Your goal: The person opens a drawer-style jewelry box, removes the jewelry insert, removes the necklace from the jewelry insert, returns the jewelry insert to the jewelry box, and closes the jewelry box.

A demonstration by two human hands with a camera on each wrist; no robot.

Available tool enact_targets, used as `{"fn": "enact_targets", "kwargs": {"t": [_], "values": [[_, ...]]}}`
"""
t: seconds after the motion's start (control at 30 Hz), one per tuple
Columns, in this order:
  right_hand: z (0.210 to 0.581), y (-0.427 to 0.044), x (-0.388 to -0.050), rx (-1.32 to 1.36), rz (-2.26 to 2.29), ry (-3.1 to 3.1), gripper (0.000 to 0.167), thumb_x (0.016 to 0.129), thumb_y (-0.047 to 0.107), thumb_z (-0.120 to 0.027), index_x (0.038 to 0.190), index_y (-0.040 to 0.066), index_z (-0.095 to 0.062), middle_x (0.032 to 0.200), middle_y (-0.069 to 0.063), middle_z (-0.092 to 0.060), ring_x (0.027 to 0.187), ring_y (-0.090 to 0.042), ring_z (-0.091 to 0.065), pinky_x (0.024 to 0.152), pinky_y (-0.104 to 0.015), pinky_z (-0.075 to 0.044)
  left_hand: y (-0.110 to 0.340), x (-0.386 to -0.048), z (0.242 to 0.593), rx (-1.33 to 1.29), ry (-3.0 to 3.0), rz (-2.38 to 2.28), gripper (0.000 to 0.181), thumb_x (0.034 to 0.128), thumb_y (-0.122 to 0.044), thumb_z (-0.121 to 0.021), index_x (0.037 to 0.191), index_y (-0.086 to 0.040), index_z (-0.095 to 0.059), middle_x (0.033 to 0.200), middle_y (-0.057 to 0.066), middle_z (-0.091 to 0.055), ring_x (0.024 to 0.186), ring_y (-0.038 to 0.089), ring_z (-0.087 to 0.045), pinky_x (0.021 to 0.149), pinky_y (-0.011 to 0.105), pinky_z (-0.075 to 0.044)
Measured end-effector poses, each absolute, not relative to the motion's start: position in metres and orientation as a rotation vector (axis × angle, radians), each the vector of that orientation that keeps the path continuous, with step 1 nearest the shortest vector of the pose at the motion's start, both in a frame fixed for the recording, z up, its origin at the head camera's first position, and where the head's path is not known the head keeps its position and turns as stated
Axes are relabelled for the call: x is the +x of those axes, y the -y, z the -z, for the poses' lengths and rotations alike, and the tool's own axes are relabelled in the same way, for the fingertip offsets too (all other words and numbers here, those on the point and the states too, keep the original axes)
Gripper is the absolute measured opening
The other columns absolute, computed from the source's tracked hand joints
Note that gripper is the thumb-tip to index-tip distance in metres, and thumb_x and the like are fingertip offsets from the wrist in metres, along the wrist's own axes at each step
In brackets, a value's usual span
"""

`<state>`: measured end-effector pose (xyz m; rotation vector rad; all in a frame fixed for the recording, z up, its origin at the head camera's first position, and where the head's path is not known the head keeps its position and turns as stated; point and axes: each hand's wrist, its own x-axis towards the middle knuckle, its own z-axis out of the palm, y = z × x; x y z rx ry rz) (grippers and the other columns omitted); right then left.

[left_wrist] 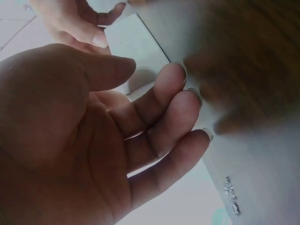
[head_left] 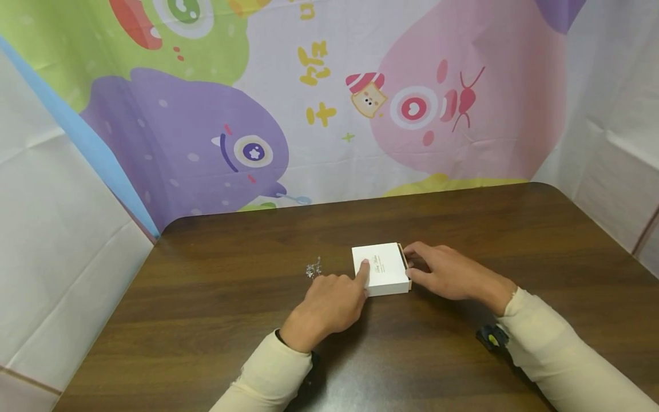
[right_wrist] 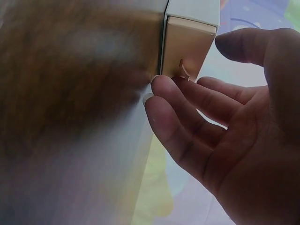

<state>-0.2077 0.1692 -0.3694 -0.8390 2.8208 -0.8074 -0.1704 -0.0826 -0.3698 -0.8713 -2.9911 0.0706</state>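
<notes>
A white drawer-style box point(head_left: 381, 266) with small gold lettering lies on the table. My left hand point(head_left: 329, 303) holds it at its left end: the index finger lies on the lid and the thumb is at the near side. In the left wrist view the other fingers point(left_wrist: 171, 126) bend loosely beside the box. At the right end, my right hand point(head_left: 450, 272) has its fingers near the tan drawer front point(right_wrist: 190, 44). A small ribbon tab point(right_wrist: 183, 70) sticks out there, close to the fingertips, with the thumb apart from it.
A small silvery, sparkling chain-like piece point(head_left: 313, 268) lies on the brown wooden table point(head_left: 206, 297) left of the box. A cartoon-printed curtain point(head_left: 319, 160) hangs behind the table's far edge. White panels point(head_left: 56, 217) stand on both sides.
</notes>
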Motion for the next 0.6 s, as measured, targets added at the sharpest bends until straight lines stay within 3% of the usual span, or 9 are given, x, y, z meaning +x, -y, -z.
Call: {"fn": "enact_targets", "kwargs": {"t": [0.6], "values": [[0.3698, -0.1677, -0.2076, -0.858, 0.787, -2.834, 0.036, 0.100, 0.021, -0.062, 0.133, 0.008, -0.056, 0.129, -0.013, -0.064, 0.120, -0.030, -0.060, 0.098, -0.054, -0.045, 0.0829, -0.1703, 0.3696, -0.877, 2.985, -0.056, 0.055, 0.1037, -0.031, -0.053, 0.152, -0.008, -0.042, 0.064, 0.003, -0.060, 0.051, 0.021, -0.055, 0.046, 0.037, -0.040]]}}
